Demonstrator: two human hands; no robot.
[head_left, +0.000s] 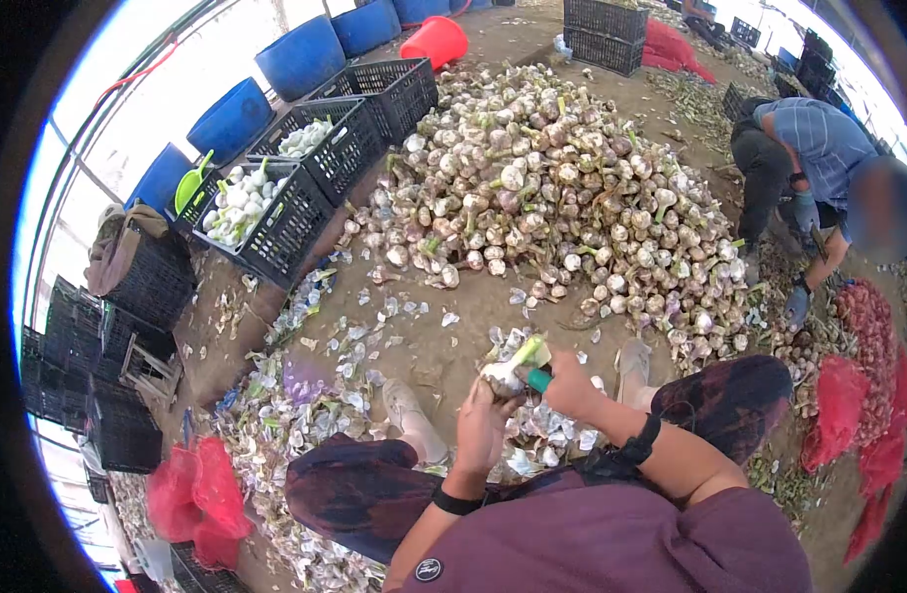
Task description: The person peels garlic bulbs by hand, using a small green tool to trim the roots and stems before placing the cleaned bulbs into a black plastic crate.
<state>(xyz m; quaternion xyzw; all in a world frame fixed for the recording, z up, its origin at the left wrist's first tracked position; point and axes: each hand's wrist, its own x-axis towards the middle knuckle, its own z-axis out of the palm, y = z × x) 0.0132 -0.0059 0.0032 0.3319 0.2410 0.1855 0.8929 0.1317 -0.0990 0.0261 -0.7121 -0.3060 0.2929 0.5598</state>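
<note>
My left hand (482, 427) is closed around a garlic bulb (499, 378) in front of my lap. A pale green stem (525, 352) sticks up from the bulb toward my right hand. In my right hand (572, 388) is a tool with a green handle (539, 380), gripped close against the bulb; its blade is mostly hidden. Beyond my feet lies a big heap of unpeeled garlic (562, 188). Peeled papery skins (325, 435) are scattered on the ground around my legs.
Black crates (285, 232) at the left hold white bulbs, with a light green scoop (192, 184) in one. Blue tubs (231, 117) and a red bucket (435, 42) stand behind. Red mesh sacks (198, 489) lie at both sides. A person (819, 138) bends over at the right.
</note>
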